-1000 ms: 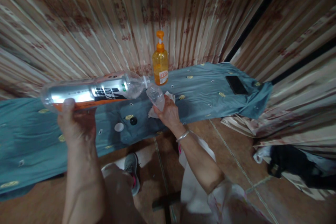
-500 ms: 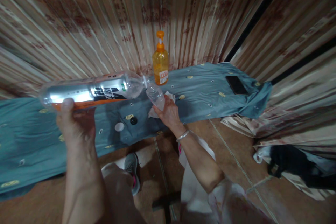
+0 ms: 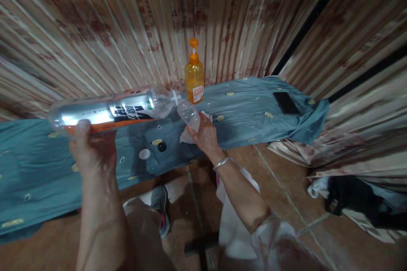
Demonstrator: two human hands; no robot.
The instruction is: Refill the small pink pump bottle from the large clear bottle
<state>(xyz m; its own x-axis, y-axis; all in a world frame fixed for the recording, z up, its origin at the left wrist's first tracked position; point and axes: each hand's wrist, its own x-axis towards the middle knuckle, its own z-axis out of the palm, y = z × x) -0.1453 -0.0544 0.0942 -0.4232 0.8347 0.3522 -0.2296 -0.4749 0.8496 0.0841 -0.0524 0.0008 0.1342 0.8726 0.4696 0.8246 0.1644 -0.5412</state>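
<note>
The left hand (image 3: 90, 148), nearer the camera, has its fingers clamped under a big bottle (image 3: 111, 110), which is held almost level with its long axis left to right and its neck pointing right. The right hand (image 3: 206, 135), fingers wrapped round a small bottle (image 3: 188, 114) over the counter (image 3: 38, 169), tilts its mouth against that neck. A soap pump (image 3: 194, 77) stands behind.

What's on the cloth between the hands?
Head view: a white cap and a black cap. Left hand grips the large bottle, right hand the small bottle.
</note>
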